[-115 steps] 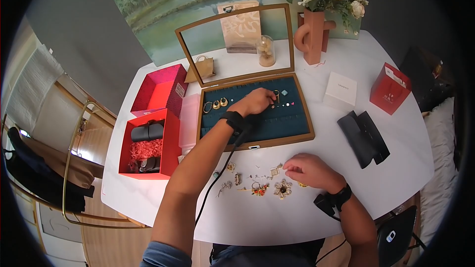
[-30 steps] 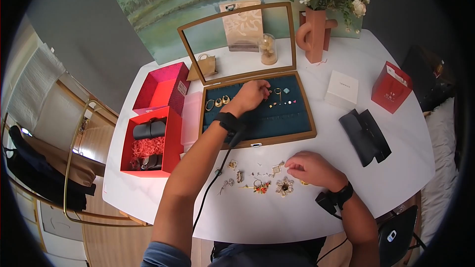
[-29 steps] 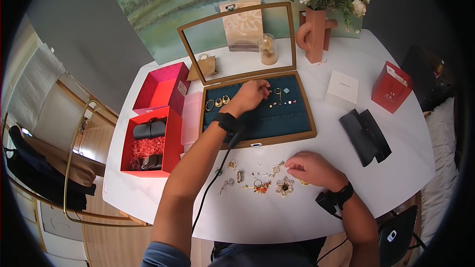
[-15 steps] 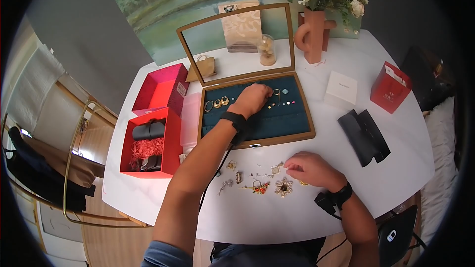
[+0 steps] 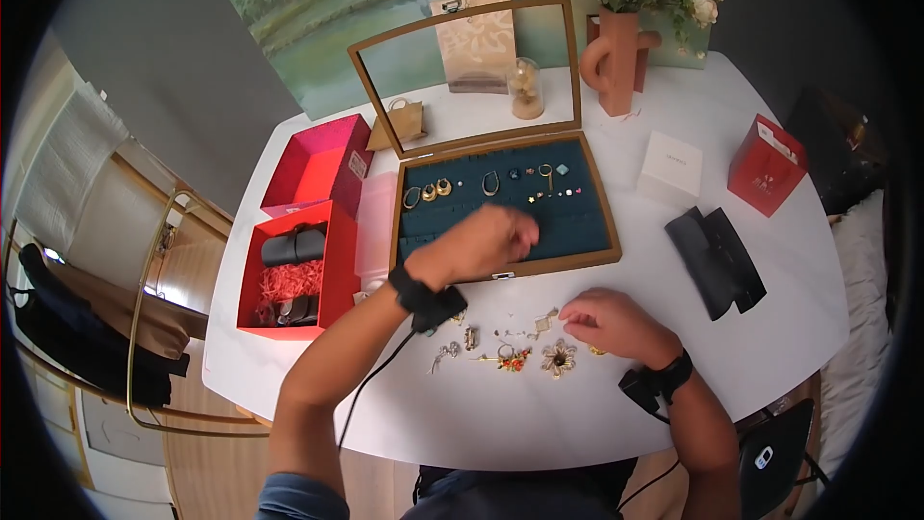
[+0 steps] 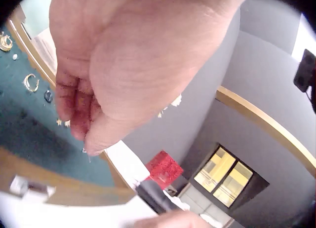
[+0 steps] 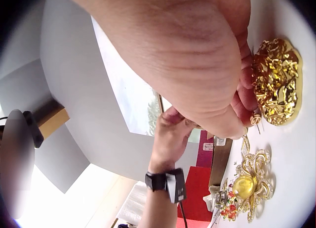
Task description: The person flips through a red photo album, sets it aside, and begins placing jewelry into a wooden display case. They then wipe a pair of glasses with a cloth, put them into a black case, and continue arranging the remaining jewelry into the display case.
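Note:
My left hand (image 5: 481,241) is over the front part of the open jewelry box (image 5: 604,197), blurred, its fingers loosely curled. No held piece stands out in it. On the box's dark teal lining are a hoop (image 5: 491,183), a dark blue flower-like piece (image 5: 514,173), gold earrings (image 5: 443,187) and small studs. In front of the box my right hand (image 5: 616,323) rests on the table, fingers relaxed. By its fingertips lies a gold rose-shaped piece (image 7: 255,119); close by are a shiny gold lump (image 7: 276,82) and a flower brooch (image 7: 252,186).
More jewelry is spread before the box, including a square-drop earring (image 5: 544,324) and a red-flowered piece (image 5: 513,359). Red boxes (image 5: 337,274) stand left. A white box (image 5: 669,169), a black case (image 5: 714,265) and a red bag (image 5: 767,164) are right.
My left hand has drawn back from the upper rows of the lining toward the box's front edge, uncovering the hoop and the blue flower-like piece. The right hand has stayed in place.

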`<move>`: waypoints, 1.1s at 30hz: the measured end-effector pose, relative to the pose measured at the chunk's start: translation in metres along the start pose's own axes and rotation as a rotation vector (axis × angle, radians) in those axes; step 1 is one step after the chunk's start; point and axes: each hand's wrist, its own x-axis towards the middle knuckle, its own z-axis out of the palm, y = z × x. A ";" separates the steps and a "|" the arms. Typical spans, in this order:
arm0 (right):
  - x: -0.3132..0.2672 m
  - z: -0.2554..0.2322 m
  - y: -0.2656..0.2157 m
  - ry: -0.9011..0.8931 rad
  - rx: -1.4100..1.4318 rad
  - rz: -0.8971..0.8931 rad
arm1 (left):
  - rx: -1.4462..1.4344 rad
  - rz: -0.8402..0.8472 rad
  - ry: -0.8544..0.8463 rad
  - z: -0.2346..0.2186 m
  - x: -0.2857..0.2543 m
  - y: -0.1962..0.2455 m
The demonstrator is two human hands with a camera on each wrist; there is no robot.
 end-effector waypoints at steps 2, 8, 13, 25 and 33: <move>0.001 0.000 0.000 -0.003 0.004 0.003 | 0.065 0.001 -0.143 0.017 -0.026 0.001; 0.000 0.002 0.001 0.003 0.031 0.014 | 0.076 -0.140 -0.272 0.030 -0.062 0.003; 0.000 0.002 0.002 -0.006 0.031 0.022 | 0.098 -0.002 -0.079 0.000 -0.046 0.002; -0.001 0.000 0.001 0.004 0.019 0.007 | 0.300 -0.015 0.164 0.006 0.067 -0.057; 0.000 0.000 0.003 -0.011 -0.004 0.004 | 0.233 -0.064 0.111 0.008 0.074 -0.068</move>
